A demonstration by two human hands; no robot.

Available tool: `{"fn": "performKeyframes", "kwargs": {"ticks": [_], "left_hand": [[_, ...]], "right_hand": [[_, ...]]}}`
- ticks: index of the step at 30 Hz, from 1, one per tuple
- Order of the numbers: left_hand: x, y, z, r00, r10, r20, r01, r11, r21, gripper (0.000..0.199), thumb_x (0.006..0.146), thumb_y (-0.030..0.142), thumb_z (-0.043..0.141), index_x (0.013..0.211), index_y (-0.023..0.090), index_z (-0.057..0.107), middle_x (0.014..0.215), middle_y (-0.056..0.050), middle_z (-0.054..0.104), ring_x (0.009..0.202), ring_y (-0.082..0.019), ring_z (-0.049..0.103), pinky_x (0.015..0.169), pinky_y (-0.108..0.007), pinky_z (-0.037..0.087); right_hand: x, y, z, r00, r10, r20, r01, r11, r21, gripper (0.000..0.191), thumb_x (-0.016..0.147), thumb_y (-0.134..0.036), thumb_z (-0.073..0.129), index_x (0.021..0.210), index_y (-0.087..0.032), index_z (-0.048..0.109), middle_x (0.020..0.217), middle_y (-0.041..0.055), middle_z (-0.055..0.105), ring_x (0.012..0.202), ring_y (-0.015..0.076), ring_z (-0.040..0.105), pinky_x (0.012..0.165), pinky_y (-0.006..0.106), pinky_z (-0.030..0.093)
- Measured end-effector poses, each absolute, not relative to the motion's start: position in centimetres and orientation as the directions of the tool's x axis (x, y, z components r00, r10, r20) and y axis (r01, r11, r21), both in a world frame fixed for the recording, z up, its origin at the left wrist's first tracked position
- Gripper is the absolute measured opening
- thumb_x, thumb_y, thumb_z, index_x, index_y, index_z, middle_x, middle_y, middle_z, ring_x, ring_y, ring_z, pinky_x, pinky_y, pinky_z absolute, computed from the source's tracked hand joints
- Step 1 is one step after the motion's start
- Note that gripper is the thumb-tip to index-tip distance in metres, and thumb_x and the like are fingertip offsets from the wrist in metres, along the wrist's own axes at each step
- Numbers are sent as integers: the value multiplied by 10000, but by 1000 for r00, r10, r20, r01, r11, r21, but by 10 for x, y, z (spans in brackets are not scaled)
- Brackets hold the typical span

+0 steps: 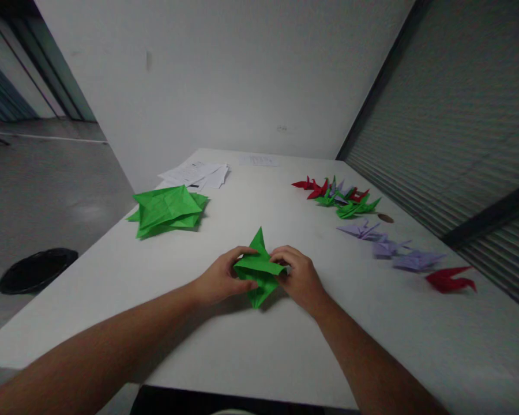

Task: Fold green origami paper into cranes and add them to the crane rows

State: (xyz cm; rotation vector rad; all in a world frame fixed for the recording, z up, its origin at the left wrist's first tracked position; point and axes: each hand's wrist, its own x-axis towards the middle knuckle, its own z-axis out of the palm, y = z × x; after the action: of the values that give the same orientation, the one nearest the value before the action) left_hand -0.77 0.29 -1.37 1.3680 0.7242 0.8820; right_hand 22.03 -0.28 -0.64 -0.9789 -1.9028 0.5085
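A partly folded sheet of green origami paper [259, 264] is held just above the table, close to the near edge. One pointed corner rises away from me, another points toward me, and a raised flap crosses the middle. My left hand [225, 276] grips its left side, thumb below the flap and fingers above. On the right side, my right hand [300, 279] pinches the flap's edge between thumb and fingers. Its fingertips are partly hidden behind the paper.
To the left lies a stack of creased green sheets [168, 210], with printed papers [199, 174] behind it. Folded paper cranes in red, green and lilac [361, 230] line the right side, ending at a red crane [450, 280]. A black-lined bin [37, 271] stands on the floor.
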Motion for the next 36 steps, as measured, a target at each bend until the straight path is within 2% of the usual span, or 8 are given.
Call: {"fn": "performKeyframes", "kwargs": {"ticks": [3,5,11,15,21,26,30,36], "left_hand": [[-5,4,-18,444,896,33,-65,-4,998,455,747,183,773,1181,165,637,1023,-66,716,836,-176,647,758,-317,502],[-3,6,-21,396,917,42,-72,-15,997,379,739,131,699,1116,158,668,993,-62,729,848,-179,655,774,-320,499],[-1,9,-25,268,955,126,-65,-112,992,372,649,56,579,970,164,734,961,-60,758,882,-206,684,827,-352,521],[-1,10,-25,207,948,240,-77,-229,970,333,636,66,591,917,175,734,1095,-86,755,1000,-245,700,862,-371,551],[-1,11,-25,151,955,256,-28,-255,966,174,695,148,698,866,178,709,987,-66,785,889,-221,732,802,-340,580],[-2,11,-26,131,952,278,-20,-278,960,154,699,144,710,846,187,722,993,-59,796,898,-219,743,810,-339,590],[-1,9,-23,143,959,245,-86,-234,968,173,672,121,721,832,186,728,999,-59,799,902,-218,744,821,-343,592],[4,6,-20,189,973,132,-160,-102,982,204,623,115,743,817,162,702,994,-84,781,855,-212,723,734,-310,570]], "right_hand": [[219,-3,-10,-258,800,543,438,597,-672,128,818,-78,669,830,-204,683,898,57,696,818,196,665,718,318,531],[217,-4,-11,-259,794,550,449,603,-660,136,807,-71,683,828,-205,684,900,57,697,814,194,664,718,316,534],[213,-7,-9,-273,758,592,462,643,-610,158,802,-51,696,840,-204,691,911,66,701,838,198,674,728,311,553],[212,-7,-11,-248,740,626,478,655,-585,183,785,-34,693,846,-207,695,936,74,713,888,213,692,766,326,568],[210,-8,-10,-204,728,654,483,656,-579,189,769,-32,678,841,-206,694,943,80,724,904,226,700,797,349,570],[207,-9,-11,-95,809,580,448,555,-701,186,779,-115,718,923,-220,663,982,78,733,888,226,712,792,363,593],[204,-8,-17,-32,917,399,267,392,-880,340,764,-215,780,1069,-223,628,1065,101,754,921,253,759,815,394,621],[204,-3,-22,-21,949,314,160,313,-936,184,735,-230,773,848,-215,629,1130,114,761,955,260,755,807,384,613]]}}
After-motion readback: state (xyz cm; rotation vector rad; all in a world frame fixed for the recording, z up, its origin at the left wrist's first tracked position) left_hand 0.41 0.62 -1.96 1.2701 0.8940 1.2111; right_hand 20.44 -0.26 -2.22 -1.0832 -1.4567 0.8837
